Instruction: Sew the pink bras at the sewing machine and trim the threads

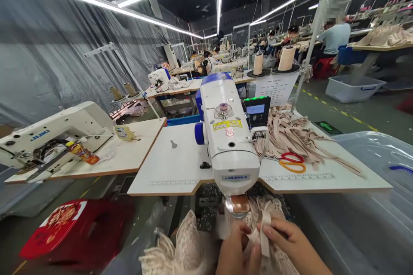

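Just below the head of a white sewing machine (230,137), my right hand (287,236) pinches a pale beige strap (265,234) between thumb and fingers. The strap hangs down past my left hand (237,249), which is closed on beige lace fabric close to the needle area. The spot between the left fingertips is partly blurred. More lace fabric (280,262) lies under and behind the right hand. To the left, a moulded lace cup (190,245), seemingly of a bra, rests in my lap area.
Beige straps (284,133) lie heaped on the white table (174,167), beside orange-and-red-handled scissors (293,163). Thread cones (286,58) stand behind. A second machine (54,133) and a red stool (74,227) are left; a clear plastic bin (371,154) is right.
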